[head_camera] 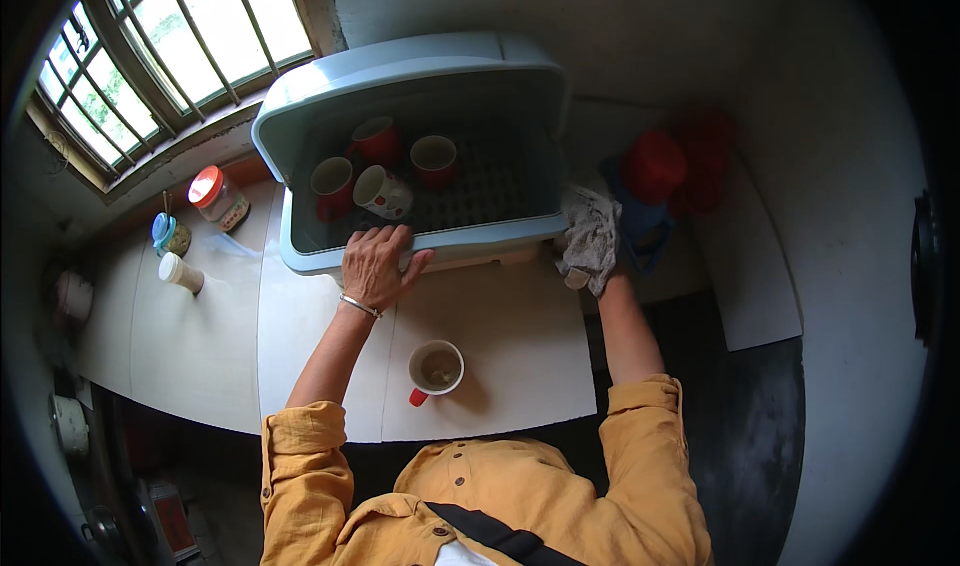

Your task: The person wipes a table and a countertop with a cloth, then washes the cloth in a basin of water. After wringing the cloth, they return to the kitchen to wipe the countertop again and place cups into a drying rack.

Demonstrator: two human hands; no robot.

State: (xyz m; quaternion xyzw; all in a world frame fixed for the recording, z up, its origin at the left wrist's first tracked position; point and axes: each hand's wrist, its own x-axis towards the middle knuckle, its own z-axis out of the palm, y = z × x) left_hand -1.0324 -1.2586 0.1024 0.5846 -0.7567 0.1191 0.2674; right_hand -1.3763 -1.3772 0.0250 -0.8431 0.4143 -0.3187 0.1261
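Observation:
A pale blue plastic bin (420,237) with its lid (420,59) raised stands at the back of the tabletop. Inside it are a white patterned mug (382,192) and several red mugs with pale interiors, one of them a red mug (435,164) on the right. My left hand (381,262) rests over the bin's front rim, fingers curled onto the edge and thumb spread. At the bin's right front corner, my right hand (574,266) holds a grey cloth (592,224) that hides most of the fingers. Nearer me, a mug with a red handle (436,367) stands upright with some liquid in it.
To the left stand a red-lidded jar (217,198), a blue-lidded jar (171,234) and a white-capped shaker (181,273). Red containers (654,167) and a blue plastic item (645,236) sit right of the bin. A barred window (187,40) is behind at left.

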